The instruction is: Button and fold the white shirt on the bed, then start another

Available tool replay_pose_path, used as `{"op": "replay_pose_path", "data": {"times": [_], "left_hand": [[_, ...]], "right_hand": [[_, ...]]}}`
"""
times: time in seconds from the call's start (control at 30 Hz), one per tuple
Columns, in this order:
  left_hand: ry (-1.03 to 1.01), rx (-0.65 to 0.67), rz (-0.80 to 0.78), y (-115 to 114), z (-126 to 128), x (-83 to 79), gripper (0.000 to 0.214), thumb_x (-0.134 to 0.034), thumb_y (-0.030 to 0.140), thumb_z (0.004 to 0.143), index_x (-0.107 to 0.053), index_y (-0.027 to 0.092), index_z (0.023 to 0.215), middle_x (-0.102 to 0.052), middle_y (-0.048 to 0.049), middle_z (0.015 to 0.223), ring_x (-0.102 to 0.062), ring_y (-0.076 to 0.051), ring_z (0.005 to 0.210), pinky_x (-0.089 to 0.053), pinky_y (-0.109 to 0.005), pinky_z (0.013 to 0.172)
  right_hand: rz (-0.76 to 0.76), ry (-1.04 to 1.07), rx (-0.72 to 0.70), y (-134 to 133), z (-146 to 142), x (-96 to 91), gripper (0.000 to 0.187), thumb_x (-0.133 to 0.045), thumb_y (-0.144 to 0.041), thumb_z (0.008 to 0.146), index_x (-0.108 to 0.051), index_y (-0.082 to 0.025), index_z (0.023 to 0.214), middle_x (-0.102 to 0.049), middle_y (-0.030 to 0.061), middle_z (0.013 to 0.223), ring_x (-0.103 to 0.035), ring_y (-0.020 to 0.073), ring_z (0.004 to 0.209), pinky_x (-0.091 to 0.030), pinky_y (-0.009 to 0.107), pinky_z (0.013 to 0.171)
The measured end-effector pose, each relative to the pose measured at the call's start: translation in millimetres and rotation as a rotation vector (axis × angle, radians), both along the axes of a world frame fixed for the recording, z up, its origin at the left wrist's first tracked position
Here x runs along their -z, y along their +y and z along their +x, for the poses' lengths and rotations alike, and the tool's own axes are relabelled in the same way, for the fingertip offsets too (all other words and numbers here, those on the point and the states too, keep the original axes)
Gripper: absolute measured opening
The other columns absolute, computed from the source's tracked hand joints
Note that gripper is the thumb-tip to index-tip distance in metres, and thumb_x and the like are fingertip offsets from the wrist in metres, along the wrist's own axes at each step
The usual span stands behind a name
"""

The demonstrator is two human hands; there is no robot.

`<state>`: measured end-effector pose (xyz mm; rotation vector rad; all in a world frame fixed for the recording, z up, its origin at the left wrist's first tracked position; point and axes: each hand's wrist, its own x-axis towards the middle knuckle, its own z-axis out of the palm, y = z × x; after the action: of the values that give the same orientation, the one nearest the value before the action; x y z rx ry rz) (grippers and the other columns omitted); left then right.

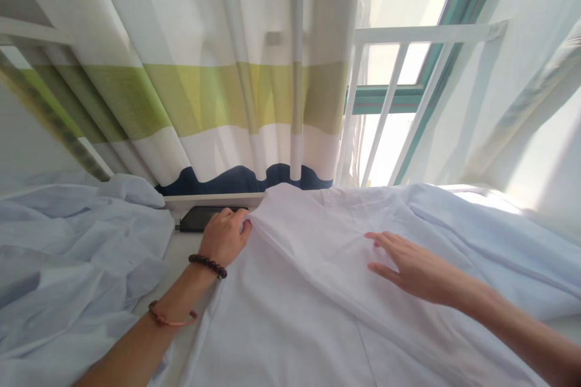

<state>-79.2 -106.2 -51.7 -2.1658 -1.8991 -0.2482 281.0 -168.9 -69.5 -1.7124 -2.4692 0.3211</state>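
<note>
A white long-sleeved garment (290, 290), like a shirt or coat, lies spread in front of me. My left hand (226, 234) pinches its left shoulder edge between thumb and fingers. Over the garment's upper middle, my right hand (403, 263) is open, its fingers stretched out and thumb apart. Whether it touches the cloth or hovers just above, I cannot tell. One sleeve (490, 248) stretches out to the right. A black phone (193, 219) lies flat just behind my left hand, partly hidden by it.
Crumpled white cloth (82, 266) is heaped at the left. Behind the garment hangs a striped curtain (204, 97) in white, green and navy. A white railing (426, 34) stands before the green-framed window (394, 94) at the right.
</note>
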Motion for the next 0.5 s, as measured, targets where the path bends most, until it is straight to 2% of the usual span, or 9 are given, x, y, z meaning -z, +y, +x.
{"op": "replay_pose_path", "data": {"times": [0.1, 0.17, 0.23, 0.33, 0.4, 0.5], "left_hand": [[-0.026, -0.111, -0.010, -8, -7, -4.2, 0.031, -0.040, 0.029, 0.091, -0.068, 0.018, 0.098, -0.068, -0.0105, 0.080, -0.064, -0.027, 0.076, -0.046, -0.036, 0.067], [-0.049, -0.134, -0.031, -13, -11, -2.3, 0.029, -0.041, 0.029, 0.091, -0.068, 0.020, 0.098, -0.070, -0.0083, 0.080, -0.065, -0.027, 0.074, -0.046, -0.033, 0.062], [-0.069, -0.055, 0.005, -14, -13, 2.8, 0.029, -0.045, 0.024, 0.090, -0.064, 0.021, 0.112, -0.070, -0.0071, 0.094, -0.064, -0.024, 0.086, -0.047, -0.033, 0.070], [-0.042, 0.150, 0.123, -11, -13, 12.6, 0.044, -0.055, 0.015, 0.085, -0.055, 0.021, 0.128, -0.064, -0.0059, 0.112, -0.055, -0.024, 0.101, -0.043, -0.035, 0.086], [-0.010, 0.228, 0.158, -9, -14, 18.1, 0.040, -0.059, 0.014, 0.083, -0.061, 0.023, 0.121, -0.063, -0.0055, 0.111, -0.053, -0.025, 0.099, -0.042, -0.038, 0.087], [-0.018, 0.269, 0.160, -5, -17, 23.9, 0.027, -0.059, 0.016, 0.085, -0.067, 0.023, 0.110, -0.066, -0.0048, 0.107, -0.051, -0.025, 0.096, -0.041, -0.039, 0.084]], "right_hand": [[0.004, 0.018, 0.002, 22, -31, -4.0, 0.056, -0.036, -0.046, 0.094, -0.042, -0.012, 0.137, -0.058, 0.0162, 0.123, -0.057, 0.0296, 0.112, -0.044, 0.046, 0.095], [0.019, 0.025, -0.016, 39, -46, -5.8, 0.054, -0.039, -0.045, 0.093, -0.044, -0.011, 0.136, -0.057, 0.0167, 0.124, -0.057, 0.0309, 0.111, -0.044, 0.047, 0.095], [0.011, 0.050, -0.029, 59, -62, -9.3, 0.053, -0.043, -0.044, 0.092, -0.046, -0.011, 0.134, -0.057, 0.0174, 0.125, -0.057, 0.0316, 0.111, -0.043, 0.047, 0.095], [0.015, 0.096, -0.016, 97, -90, -17.8, 0.049, -0.047, -0.042, 0.092, -0.050, -0.011, 0.130, -0.057, 0.0182, 0.125, -0.053, 0.0315, 0.117, -0.041, 0.044, 0.097], [0.026, 0.123, 0.013, 126, -111, -23.9, 0.045, -0.046, -0.041, 0.094, -0.051, -0.012, 0.128, -0.057, 0.0178, 0.124, -0.051, 0.0310, 0.119, -0.040, 0.043, 0.099], [0.013, 0.196, 0.070, 165, -142, -31.4, 0.036, -0.048, -0.037, 0.095, -0.056, -0.015, 0.122, -0.059, 0.0140, 0.120, -0.053, 0.0275, 0.115, -0.045, 0.043, 0.095]]}}
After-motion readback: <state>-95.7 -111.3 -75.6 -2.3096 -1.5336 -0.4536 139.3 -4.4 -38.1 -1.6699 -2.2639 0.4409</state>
